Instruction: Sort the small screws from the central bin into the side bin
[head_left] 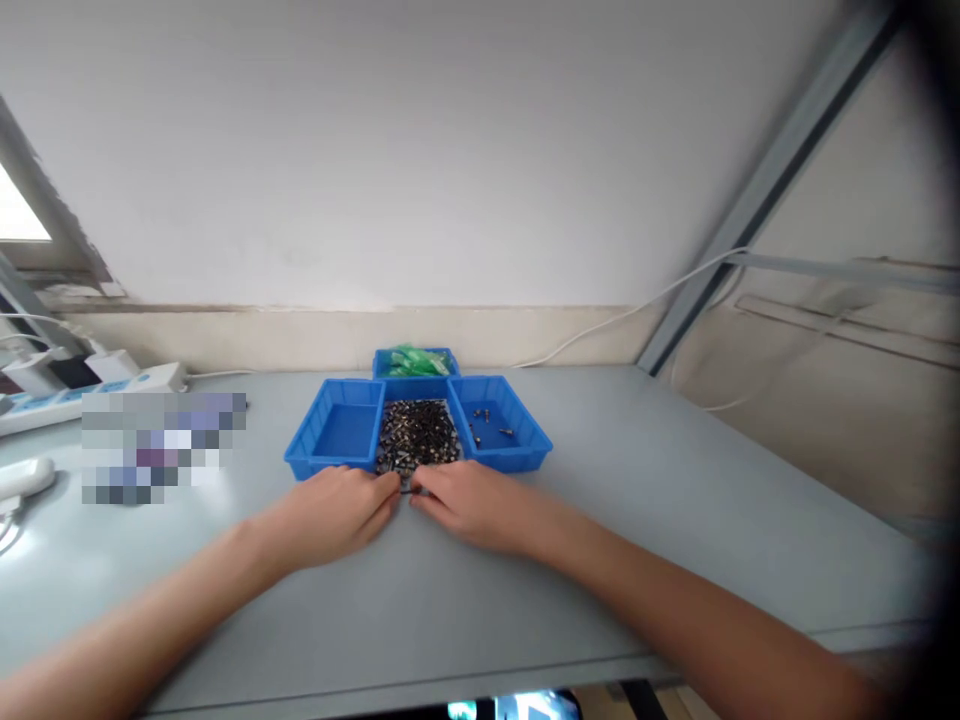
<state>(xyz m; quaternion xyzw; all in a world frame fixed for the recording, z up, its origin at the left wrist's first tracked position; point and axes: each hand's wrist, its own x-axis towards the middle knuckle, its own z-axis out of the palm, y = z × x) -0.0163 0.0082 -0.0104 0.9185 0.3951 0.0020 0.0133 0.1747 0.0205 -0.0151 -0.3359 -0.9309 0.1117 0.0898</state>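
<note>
My left hand (337, 513) and my right hand (476, 505) meet over the near edge of the middle blue bin. Both are closed in a pinch, fingertips almost touching. A small dark thin part (406, 491) spans the gap between them; its exact kind is too small to make out. Behind the fingers, a pile of small dark and brassy metal parts (416, 432) fills the middle bin (416, 388). On its left stands a blue bin (334, 465) with nothing visible inside. The right blue bin (517, 460) holds several small metal parts (506, 432).
A further blue bin (381, 362) with green plastic bags (418, 361) stands against the wall. At the left are a white power strip (154, 380) with plugs and a pixelated object (161, 450). A white cable (592, 335) runs to a metal post (697, 290) on the grey table (675, 460).
</note>
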